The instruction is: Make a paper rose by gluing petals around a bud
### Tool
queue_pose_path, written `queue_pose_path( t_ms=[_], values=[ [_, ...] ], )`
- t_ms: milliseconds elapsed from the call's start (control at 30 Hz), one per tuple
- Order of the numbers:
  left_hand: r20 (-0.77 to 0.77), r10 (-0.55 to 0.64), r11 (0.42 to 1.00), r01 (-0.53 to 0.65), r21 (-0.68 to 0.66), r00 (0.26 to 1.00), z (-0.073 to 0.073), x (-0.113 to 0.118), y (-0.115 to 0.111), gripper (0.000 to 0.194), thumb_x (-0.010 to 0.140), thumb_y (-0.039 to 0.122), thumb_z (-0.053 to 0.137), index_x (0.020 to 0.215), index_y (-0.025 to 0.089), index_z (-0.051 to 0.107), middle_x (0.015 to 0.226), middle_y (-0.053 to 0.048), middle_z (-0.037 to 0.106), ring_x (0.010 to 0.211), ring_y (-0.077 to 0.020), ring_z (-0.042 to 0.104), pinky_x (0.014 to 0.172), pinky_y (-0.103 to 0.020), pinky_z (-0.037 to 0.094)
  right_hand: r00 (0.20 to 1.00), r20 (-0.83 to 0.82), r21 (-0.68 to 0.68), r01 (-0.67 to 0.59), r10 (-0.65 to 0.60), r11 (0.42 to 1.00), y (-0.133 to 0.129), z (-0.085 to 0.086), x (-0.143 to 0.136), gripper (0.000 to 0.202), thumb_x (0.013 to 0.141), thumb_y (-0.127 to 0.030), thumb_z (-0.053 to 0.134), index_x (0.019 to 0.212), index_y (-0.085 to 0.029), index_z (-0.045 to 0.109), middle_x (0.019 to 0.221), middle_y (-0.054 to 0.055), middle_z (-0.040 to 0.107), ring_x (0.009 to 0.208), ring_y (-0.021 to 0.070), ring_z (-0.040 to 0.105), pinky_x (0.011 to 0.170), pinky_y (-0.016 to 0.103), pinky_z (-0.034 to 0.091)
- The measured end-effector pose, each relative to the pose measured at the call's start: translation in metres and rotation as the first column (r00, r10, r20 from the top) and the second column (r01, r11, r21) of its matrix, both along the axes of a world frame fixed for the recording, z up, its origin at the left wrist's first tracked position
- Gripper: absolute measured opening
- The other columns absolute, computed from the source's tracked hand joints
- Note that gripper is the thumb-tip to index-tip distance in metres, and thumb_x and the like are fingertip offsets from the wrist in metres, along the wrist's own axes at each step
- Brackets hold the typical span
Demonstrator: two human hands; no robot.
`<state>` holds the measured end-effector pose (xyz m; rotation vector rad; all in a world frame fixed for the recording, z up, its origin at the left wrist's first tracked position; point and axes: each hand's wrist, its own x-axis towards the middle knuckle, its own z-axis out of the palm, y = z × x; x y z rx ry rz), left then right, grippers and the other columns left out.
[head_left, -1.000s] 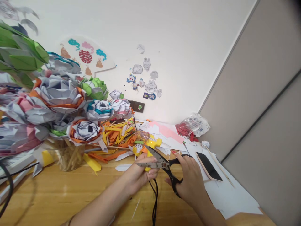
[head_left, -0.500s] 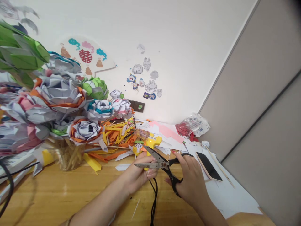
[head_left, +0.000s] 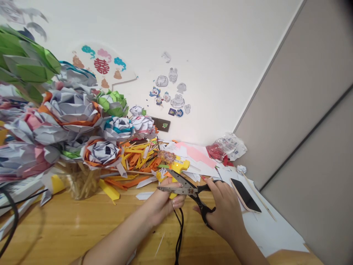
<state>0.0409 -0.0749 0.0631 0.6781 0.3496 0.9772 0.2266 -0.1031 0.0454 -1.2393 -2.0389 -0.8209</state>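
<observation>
My right hand [head_left: 226, 211] grips black-handled scissors [head_left: 190, 190], its fingers through the loops. Their worn grey blades stand apart and point left, crossing in front of my left hand [head_left: 162, 202]. That hand is closed around the handle of a yellow hot glue gun [head_left: 180, 165], partly hidden by the blades and fingers. A black cord [head_left: 179, 235] hangs from below the glue gun toward the near table edge. Behind the gun's yellow body is a lumpy amber-coloured piece [head_left: 167, 157]. Whether the blades touch the glue gun I cannot tell.
Folded paper flowers [head_left: 102, 151] crowd the left, several in a clear container [head_left: 82, 184]. Orange and yellow paper strips [head_left: 140, 156] are heaped behind my hands. At right, a phone [head_left: 245, 195] and a thin stick [head_left: 259, 197] lie on white paper [head_left: 275, 235]. A plastic bag [head_left: 227, 147] rests by the wall.
The view has shifted very slightly. Both hands keep their holds, and the scissor blades look a touch closer together.
</observation>
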Motion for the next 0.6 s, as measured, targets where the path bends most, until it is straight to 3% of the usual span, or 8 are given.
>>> queue_pose_path(
  t_ms=[333,600],
  values=[
    [0.009,0.029,1.000,-0.029,-0.005,1.000,-0.0031,0.0004,0.0014,0.028,0.056,0.016,0.065,0.057,0.018,0.038,0.042,0.010,0.039,0.033,0.0000,0.030,0.037,-0.014,0.018,0.996,-0.048,0.053,-0.067,0.070,0.996,0.0048,-0.0038,0.0029,0.052,0.080,-0.056,0.053,0.108,-0.013,0.052,0.085,0.010,0.063,0.074,0.0245,0.057,0.061,0.034,0.043],
    [0.005,0.048,0.997,-0.048,-0.062,0.999,-0.0081,0.0006,0.0051,0.019,0.059,0.007,0.054,0.061,0.018,0.038,0.046,0.009,0.040,0.033,-0.0002,0.031,0.038,-0.015,0.020,0.998,-0.057,0.082,-0.012,0.017,0.997,0.0051,-0.0084,0.0032,0.050,0.081,-0.057,0.049,0.103,-0.013,0.056,0.071,0.008,0.065,0.063,0.0223,0.059,0.055,0.031,0.042]
  ],
)
